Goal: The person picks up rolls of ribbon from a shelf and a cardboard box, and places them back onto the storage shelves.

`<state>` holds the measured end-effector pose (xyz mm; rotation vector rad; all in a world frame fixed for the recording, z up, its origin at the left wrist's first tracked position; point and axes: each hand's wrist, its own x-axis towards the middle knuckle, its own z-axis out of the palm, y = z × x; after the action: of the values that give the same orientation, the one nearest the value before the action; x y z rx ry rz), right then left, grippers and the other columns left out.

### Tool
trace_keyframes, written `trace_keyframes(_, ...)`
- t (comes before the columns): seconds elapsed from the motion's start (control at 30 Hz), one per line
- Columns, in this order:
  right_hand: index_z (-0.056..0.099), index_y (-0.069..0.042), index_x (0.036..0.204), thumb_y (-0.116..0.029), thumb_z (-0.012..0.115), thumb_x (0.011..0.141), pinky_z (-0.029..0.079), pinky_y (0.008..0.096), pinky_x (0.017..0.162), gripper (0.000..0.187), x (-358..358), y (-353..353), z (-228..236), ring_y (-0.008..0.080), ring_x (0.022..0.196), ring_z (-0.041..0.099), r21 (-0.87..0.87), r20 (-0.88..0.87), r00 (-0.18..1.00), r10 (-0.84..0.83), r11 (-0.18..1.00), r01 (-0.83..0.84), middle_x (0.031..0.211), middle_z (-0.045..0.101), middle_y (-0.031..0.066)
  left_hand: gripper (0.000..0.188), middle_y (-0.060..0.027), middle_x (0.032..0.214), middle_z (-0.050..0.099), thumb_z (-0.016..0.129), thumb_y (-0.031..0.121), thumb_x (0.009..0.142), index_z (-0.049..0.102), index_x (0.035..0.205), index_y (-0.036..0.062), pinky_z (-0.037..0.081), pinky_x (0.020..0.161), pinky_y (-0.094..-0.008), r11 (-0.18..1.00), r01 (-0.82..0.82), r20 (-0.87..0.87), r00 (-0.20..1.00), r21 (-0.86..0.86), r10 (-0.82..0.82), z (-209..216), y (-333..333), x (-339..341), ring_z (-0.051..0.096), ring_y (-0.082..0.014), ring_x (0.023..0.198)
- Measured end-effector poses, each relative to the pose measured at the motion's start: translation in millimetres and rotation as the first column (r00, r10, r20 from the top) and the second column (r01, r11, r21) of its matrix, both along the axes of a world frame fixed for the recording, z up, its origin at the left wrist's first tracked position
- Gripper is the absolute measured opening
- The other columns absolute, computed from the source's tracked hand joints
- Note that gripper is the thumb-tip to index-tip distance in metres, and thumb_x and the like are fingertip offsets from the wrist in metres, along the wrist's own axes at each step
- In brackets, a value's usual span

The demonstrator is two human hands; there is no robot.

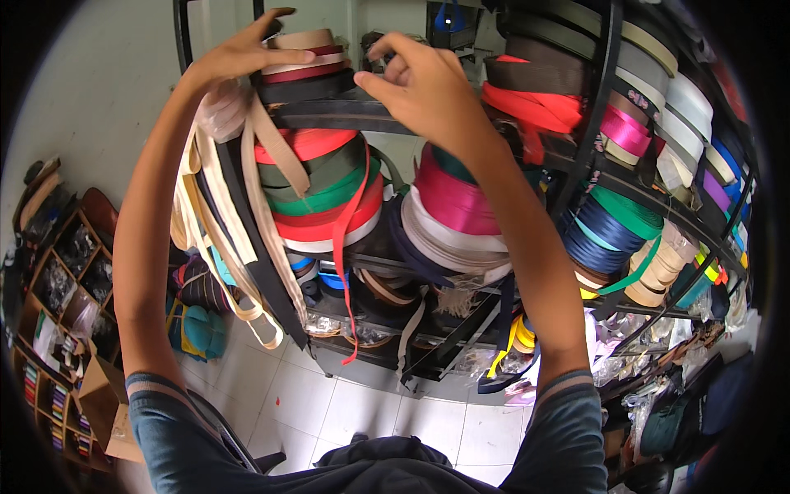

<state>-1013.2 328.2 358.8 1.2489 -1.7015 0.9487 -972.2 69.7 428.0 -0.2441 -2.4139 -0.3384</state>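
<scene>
Both arms reach up to a black metal rack stacked with rolls of webbing and ribbon. My left hand (247, 51) is at the left side of the top stack, thumb and fingers spread, the thumb lying across the front of a beige roll (301, 39). Below that roll are dark red and white rolls and a wide black roll (309, 86). My right hand (418, 81) hovers just right of this stack, fingers bent, with a gap between thumb and forefinger and nothing visible in it. Beige straps (197, 198) hang from the rack's left end, under my left wrist.
Lower shelves carry red and green rolls (317, 185), a magenta roll (457, 193) and navy rolls (605, 235). Loose ends such as a red strip (341, 247) dangle down. A wooden compartment shelf (51, 288) and a cardboard box (103, 391) stand left. White tiles (354, 403) cover the floor.
</scene>
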Motion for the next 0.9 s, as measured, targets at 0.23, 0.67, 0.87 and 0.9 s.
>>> trace_keyframes(0.23,0.063,-0.009,0.099,-0.029,0.07,0.077,0.048,0.0425,0.076,0.031,-27,-51,-1,0.0284,0.089,0.057,0.135,-0.359,0.932,-0.053,0.985,0.108,0.09,0.059,0.0088,0.083,-0.0148,0.105,0.063,0.077,0.045,0.059,0.048,0.127,0.0073,0.047,0.086,-0.0322,0.982,0.125,0.188,0.977,-0.142,-0.097,13,6,-21,0.061,-0.0257,0.098)
trace_keyframes(0.67,0.055,-0.006,0.118,-0.046,0.072,0.071,0.043,0.0407,0.088,0.064,-25,-96,-14,0.029,0.106,0.054,0.267,-0.329,0.938,-0.112,0.941,0.206,0.114,0.059,0.0129,0.067,-0.0105,0.105,0.061,0.082,0.028,0.065,0.05,0.119,0.0043,0.046,0.089,-0.0315,0.945,0.286,-0.033,0.958,0.162,-0.284,26,-24,-9,0.057,-0.0204,0.099)
trace_keyframes(0.87,0.056,-0.01,0.112,-0.03,0.076,0.068,0.037,0.035,0.074,0.053,-32,-70,-6,0.0216,0.094,0.05,0.168,-0.611,0.766,-0.199,0.913,0.371,0.103,0.053,0.0024,0.077,-0.0112,0.108,0.06,0.082,0.033,0.061,0.047,0.124,0.0035,0.047,0.088,-0.0326,0.944,0.268,-0.055,0.963,0.191,-0.263,41,-32,-2,0.057,-0.0212,0.101)
trace_keyframes(0.9,0.056,-0.01,0.111,-0.028,0.077,0.066,0.037,0.035,0.075,0.053,-34,-56,-8,0.0217,0.094,0.05,0.178,-0.63,0.75,-0.199,0.904,0.389,0.102,0.053,0.0023,0.079,-0.0114,0.108,0.06,0.081,0.035,0.06,0.047,0.124,0.0035,0.047,0.088,-0.0326,0.958,0.238,-0.041,0.971,0.162,-0.234,42,-27,1,0.057,-0.0214,0.101)
